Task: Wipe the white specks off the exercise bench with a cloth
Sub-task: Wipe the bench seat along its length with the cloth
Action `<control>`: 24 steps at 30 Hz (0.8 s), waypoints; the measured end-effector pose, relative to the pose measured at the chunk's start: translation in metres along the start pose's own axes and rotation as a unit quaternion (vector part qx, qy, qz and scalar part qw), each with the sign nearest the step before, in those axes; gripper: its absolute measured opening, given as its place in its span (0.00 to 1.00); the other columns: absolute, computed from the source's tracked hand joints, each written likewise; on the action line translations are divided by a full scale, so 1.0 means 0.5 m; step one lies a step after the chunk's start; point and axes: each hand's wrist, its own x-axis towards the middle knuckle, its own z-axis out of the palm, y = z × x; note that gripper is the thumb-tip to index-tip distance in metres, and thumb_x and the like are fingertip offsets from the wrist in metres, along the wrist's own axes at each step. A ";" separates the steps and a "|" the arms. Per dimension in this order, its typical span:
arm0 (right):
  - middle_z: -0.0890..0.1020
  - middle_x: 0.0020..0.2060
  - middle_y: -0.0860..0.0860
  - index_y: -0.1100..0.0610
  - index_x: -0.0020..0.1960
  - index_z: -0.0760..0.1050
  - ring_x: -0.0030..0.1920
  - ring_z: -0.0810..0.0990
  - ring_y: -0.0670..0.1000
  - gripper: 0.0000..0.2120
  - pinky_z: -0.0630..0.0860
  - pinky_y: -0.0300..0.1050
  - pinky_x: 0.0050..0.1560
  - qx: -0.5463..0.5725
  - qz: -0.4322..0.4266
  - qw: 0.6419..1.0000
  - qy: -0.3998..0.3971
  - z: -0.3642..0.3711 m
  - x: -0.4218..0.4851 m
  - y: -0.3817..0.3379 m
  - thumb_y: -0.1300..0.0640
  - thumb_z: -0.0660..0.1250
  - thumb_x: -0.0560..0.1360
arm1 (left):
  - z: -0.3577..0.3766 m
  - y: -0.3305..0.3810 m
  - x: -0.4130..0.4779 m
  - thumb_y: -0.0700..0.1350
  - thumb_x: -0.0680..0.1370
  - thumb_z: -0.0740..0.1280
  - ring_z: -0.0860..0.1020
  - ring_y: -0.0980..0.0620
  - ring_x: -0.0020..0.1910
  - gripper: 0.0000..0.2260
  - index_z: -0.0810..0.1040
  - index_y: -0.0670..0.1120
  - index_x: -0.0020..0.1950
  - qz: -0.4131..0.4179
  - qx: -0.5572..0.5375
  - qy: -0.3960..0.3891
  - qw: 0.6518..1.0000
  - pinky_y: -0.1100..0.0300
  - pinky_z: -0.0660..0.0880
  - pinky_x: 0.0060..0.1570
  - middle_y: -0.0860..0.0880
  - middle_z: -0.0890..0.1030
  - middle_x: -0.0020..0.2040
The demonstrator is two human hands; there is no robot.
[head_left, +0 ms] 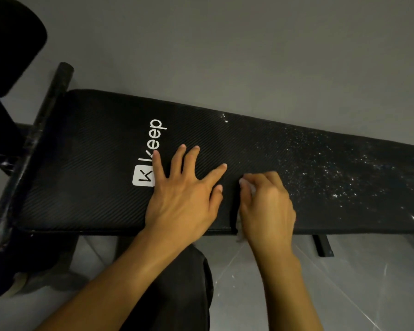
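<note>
The white specks [332, 168] lie thick on the exercise bench [93, 163] toward 3 o'clock, with a small cluster at 1 o'clock. The pad around the logo [153, 144], toward 9 o'clock, looks clean, so I judge about half is done. The cloth [240, 231] is almost hidden under the right hand [268, 206], whose fingers curl over it. The left hand [184, 199] presses flat, fingers spread. Grey tiled floor [344, 283] at 5 o'clock, a black foam roller [10, 44] at 10 o'clock.

Both hands down, side by side.
Left hand [184, 194] lies flat, fingers spread; right hand [268, 206] is curled, knuckles up, bunching a white cloth [240, 231]; both forearms bare.
</note>
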 end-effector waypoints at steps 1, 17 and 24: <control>0.76 0.55 0.48 0.53 0.62 0.80 0.47 0.81 0.56 0.13 0.78 0.53 0.42 0.000 -0.005 1.000 -0.004 0.002 0.005 -0.003 0.49 0.62 0.83 | 0.000 -0.001 -0.002 0.60 0.82 0.51 0.58 0.37 0.80 0.23 0.66 0.62 0.77 -0.002 -0.004 0.004 1.000 0.27 0.52 0.74 0.39 0.63 0.79; 0.79 0.51 0.47 0.56 0.57 0.82 0.45 0.82 0.50 0.10 0.81 0.53 0.44 0.059 -0.045 0.997 -0.027 -0.016 0.003 -0.003 0.54 0.67 0.80 | -0.016 -0.008 0.007 0.60 0.82 0.55 0.55 0.40 0.81 0.22 0.68 0.64 0.76 -0.013 -0.049 0.000 0.999 0.29 0.47 0.75 0.42 0.62 0.80; 0.80 0.52 0.51 0.59 0.58 0.83 0.43 0.77 0.47 0.11 0.75 0.44 0.44 -0.018 -0.049 0.998 -0.021 0.006 0.048 -0.027 0.55 0.66 0.81 | -0.011 -0.030 -0.001 0.59 0.82 0.55 0.54 0.40 0.81 0.22 0.68 0.62 0.76 -0.006 -0.093 0.008 0.996 0.30 0.44 0.75 0.42 0.61 0.81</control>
